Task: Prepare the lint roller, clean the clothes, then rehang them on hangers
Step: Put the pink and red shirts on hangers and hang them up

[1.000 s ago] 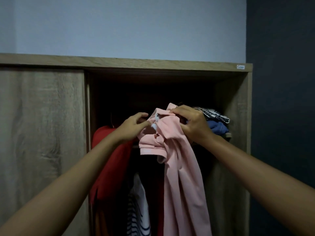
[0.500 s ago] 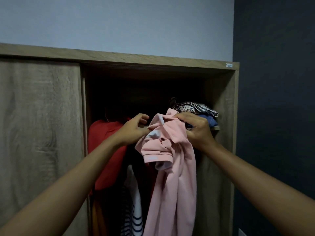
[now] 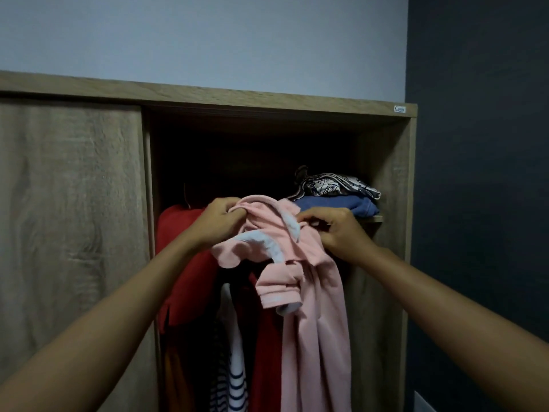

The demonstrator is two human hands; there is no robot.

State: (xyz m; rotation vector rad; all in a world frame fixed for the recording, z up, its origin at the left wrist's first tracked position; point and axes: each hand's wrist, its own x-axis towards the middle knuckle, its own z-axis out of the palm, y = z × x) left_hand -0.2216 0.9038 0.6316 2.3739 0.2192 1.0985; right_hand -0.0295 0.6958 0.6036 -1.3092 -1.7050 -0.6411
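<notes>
Two-handed grip is in effect on the pale pink fabric shirt (image 3: 312,307), which hangs bunched at the open bay of the wood-grain wardrobe (image 3: 386,292), beside the red hanging garment (image 3: 184,278). Left hand (image 3: 221,223): fingers curled round the collar fabric. Right hand (image 3: 338,233): fingertips pinching the opposite shoulder. Recommended: level both shoulders, smooth the collar flat, and check that the garment hangs securely before letting go

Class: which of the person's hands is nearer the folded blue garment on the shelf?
Right. The right hand grips the pink shirt just below the blue garment; the left hand grips it farther left, beside the red garment.
</notes>
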